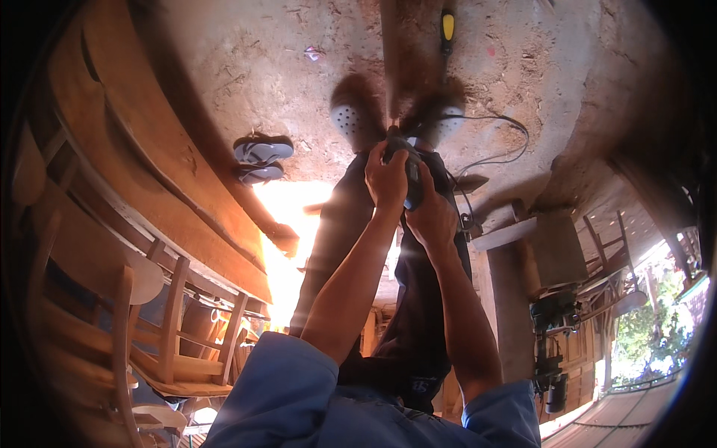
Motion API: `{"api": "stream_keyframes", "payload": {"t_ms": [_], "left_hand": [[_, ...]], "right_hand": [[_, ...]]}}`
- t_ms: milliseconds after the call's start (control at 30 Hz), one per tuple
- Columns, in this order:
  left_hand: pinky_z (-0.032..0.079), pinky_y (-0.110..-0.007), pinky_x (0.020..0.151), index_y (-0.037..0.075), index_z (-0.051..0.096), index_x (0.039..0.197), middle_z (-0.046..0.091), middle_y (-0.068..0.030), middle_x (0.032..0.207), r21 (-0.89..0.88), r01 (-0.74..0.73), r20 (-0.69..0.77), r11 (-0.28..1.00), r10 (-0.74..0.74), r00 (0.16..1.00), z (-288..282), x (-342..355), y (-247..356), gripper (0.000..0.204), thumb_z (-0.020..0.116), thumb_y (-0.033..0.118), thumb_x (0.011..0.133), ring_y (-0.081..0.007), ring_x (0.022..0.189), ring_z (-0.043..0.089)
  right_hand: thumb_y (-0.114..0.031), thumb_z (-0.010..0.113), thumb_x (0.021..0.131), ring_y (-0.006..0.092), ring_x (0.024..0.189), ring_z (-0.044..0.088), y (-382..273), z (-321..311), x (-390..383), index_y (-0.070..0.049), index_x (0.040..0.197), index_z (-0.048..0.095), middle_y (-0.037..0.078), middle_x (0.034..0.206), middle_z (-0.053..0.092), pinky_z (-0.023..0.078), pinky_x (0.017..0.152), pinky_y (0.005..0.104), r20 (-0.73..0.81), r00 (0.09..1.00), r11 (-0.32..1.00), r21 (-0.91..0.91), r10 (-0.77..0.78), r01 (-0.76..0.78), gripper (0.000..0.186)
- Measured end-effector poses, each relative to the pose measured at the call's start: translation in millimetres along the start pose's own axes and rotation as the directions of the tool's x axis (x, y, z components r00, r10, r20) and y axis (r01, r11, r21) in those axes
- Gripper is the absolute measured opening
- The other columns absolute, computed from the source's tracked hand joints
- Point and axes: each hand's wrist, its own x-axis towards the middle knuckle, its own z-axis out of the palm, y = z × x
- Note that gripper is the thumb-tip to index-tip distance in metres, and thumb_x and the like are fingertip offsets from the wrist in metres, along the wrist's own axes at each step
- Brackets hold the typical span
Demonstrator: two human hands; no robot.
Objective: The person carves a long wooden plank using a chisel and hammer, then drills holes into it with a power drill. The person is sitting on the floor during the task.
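Observation:
Between my knees I hold a dark corded power drill (412, 188), its narrow front end pointing away from me. My left hand (387, 178) is wrapped round the front of its body. Behind it, my right hand (435, 218) is closed round the rear part; the fingers on the far side are hidden. The drill's tip meets or nearly meets the near end of a long narrow wooden piece (390, 56), which runs away from me between my feet. Whether the tip touches the wood I cannot tell. A black cord (524, 134) loops on the floor to the right.
A screwdriver with a yellow and black handle (448, 28) lies ahead on the dusty floor. Grey sandals (263, 153) lie left of my clogs (349, 121). Long wooden planks (160, 149) and wooden chairs (168, 321) crowd the left; dark machinery (551, 313) stands right.

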Motion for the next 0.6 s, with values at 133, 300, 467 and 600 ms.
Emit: {"api": "stream_keyframes", "payload": {"t_ms": [133, 300, 467, 600], "left_hand": [[0.049, -0.04, 0.104, 0.001, 0.07, 0.128, 0.071, -0.0203, 0.128, -0.008, 0.025, -0.022, 1.0, -0.026, 0.999, 0, 3, -2, 0.052, 0.075, 0.029, 0.084, -0.0345, 0.12, 0.066], [0.049, -0.04, 0.104, 0.0, 0.07, 0.127, 0.071, -0.0193, 0.127, -0.073, 0.034, -0.036, 0.997, -0.036, 0.999, 5, 8, -10, 0.053, 0.077, 0.028, 0.083, -0.0333, 0.12, 0.066], [0.054, -0.038, 0.096, -0.005, 0.067, 0.13, 0.069, -0.0193, 0.127, -0.11, 0.072, -0.005, 0.991, -0.073, 0.997, 5, 12, -10, 0.054, 0.079, 0.025, 0.086, -0.0259, 0.114, 0.068], [0.061, -0.04, 0.079, 0.003, 0.068, 0.119, 0.073, -0.0138, 0.109, -0.365, 0.491, 0.495, 0.791, -0.282, 0.822, -6, 36, -12, 0.041, 0.08, 0.029, 0.09, -0.0237, 0.094, 0.074]], "right_hand": [[-0.017, 0.079, 0.081, 0.0396, 0.074, 0.074, 1, -3, -1, -0.018, 0.155, 0.044, 0.017, 0.077, 0.073, 0.057, 0.064, 0.051, 0.0, 1.0, 0.999, -0.037, -0.028, 0.028, 0.081], [-0.015, 0.078, 0.081, 0.0412, 0.076, 0.074, 4, -8, 9, -0.02, 0.156, 0.043, 0.018, 0.079, 0.073, 0.057, 0.066, 0.0523, 0.019, 0.997, 0.994, -0.081, -0.072, 0.073, 0.083], [-0.014, 0.076, 0.08, 0.0461, 0.083, 0.073, 3, -13, 13, -0.025, 0.159, 0.036, 0.021, 0.088, 0.075, 0.057, 0.071, 0.0564, 0.111, 0.994, 0.994, -0.101, -0.024, 0.036, 0.089], [-0.016, 0.077, 0.08, 0.0383, 0.074, 0.075, 0, -12, 8, -0.019, 0.158, 0.042, 0.017, 0.078, 0.074, 0.059, 0.065, 0.0504, 0.064, 0.996, 0.989, -0.13, -0.063, 0.071, 0.085]]}}
